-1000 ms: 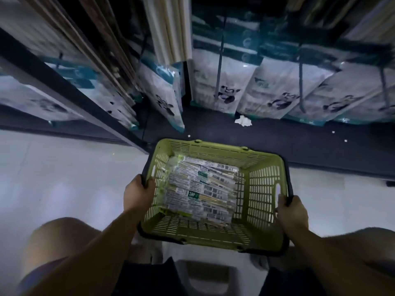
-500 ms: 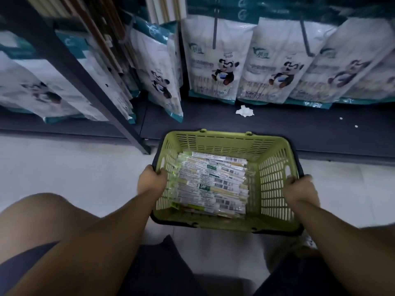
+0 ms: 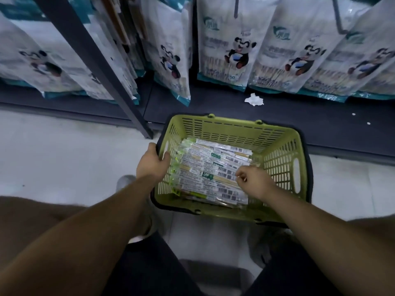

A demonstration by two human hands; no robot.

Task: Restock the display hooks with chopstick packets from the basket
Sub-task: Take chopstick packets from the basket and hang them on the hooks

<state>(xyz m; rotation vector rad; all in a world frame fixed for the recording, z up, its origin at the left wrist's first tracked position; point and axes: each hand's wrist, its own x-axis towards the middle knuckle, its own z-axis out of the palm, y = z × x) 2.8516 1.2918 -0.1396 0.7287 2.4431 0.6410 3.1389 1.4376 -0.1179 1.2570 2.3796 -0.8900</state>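
Green basket [image 3: 224, 133] sits on the floor [image 3: 64, 157], chopstick packets [image 3: 209, 174] stacked inside. Left grip [image 3: 152, 163] clasps the near-left rim, likely to steady it. Right grip [image 3: 254, 180] curls over the packets' ends; a pinch cannot be confirmed.

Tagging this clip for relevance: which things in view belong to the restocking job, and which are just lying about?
Job: green basket; chopstick packets inside it; left hand gripping the basket's left rim; right hand, fingers curled over the packets.
Lying about: crumpled white paper on the dark shelf base; panda-print bags hanging behind.
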